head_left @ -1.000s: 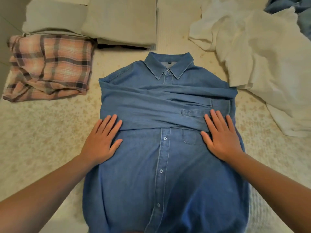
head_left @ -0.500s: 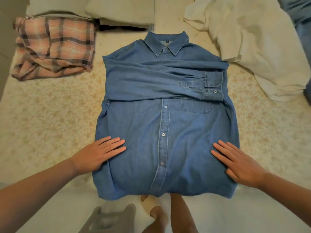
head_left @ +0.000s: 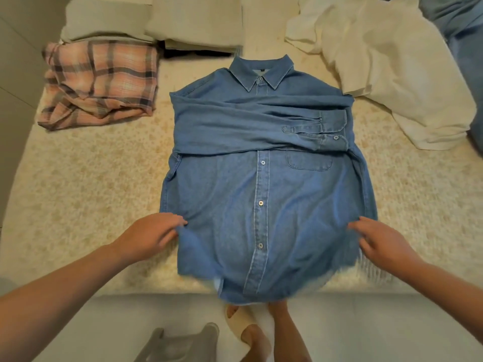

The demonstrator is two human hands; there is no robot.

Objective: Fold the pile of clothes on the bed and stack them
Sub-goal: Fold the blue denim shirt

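The bed [head_left: 86, 194] fills most of the view, with a pale cover that has small flowers on it. A blue shirt [head_left: 264, 194] lies face up in the middle of the bed, buttoned, with its collar at the far end and both sleeves folded flat across the chest. Its bottom edge hangs a little over the near side of the bed. A heap of white cloth [head_left: 386, 64] lies loose at the far right, touching the shirt's shoulder. Folded pale clothes [head_left: 193, 19] sit at the far end, and a pink checked shirt [head_left: 102, 79] lies folded at the far left, apart from the blue shirt. The left hand [head_left: 154, 233] pinches the left side of the blue shirt near the bottom, and the cloth bunches up at its fingertips. The right hand [head_left: 381, 241] is on the right side of the shirt with bent fingers, but blur hides whether it grasps the cloth. A foot in a sandal [head_left: 245, 327] stands on the floor below.
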